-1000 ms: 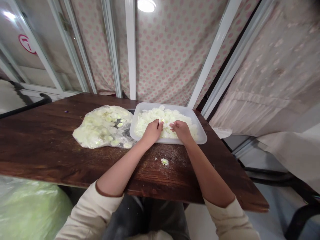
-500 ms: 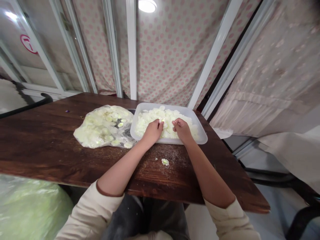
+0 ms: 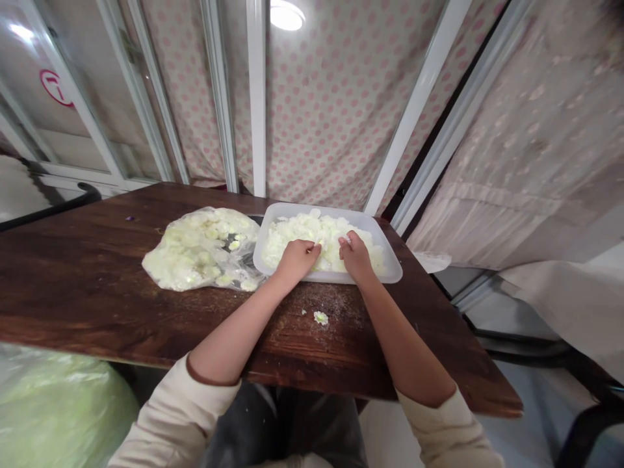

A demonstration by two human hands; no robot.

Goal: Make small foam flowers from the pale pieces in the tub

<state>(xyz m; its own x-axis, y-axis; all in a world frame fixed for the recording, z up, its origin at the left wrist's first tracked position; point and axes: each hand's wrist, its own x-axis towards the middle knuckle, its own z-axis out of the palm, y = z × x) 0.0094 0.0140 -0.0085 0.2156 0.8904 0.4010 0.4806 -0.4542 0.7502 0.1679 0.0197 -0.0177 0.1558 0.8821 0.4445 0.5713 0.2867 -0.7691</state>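
A shallow white plastic tray (image 3: pixel 329 277) sits on the dark wooden table (image 3: pixel 88 292), heaped with pale chopped vegetable pieces (image 3: pixel 312 231). My left hand (image 3: pixel 296 260) rests in the heap, fingers curled toward the middle. My right hand (image 3: pixel 355 257) lies a little to its right, fingertips bunched on the pieces. Whether either hand holds a piece is hidden. To the left of the tray lies a clear plastic bag (image 3: pixel 197 250) filled with similar pieces. One stray piece (image 3: pixel 320 318) lies on the table in front of the tray.
Pink-dotted fabric (image 3: pixel 322 117) and white frame bars stand behind the table. A pale green plastic sack (image 3: pixel 58 409) sits below the table's near left edge. A white scrap (image 3: pixel 431 262) lies at the right table edge, beyond which is the floor.
My right hand has shifted slightly right across the heap, and its fingers have bunched closer together. My left hand has moved slightly lower in the tray.
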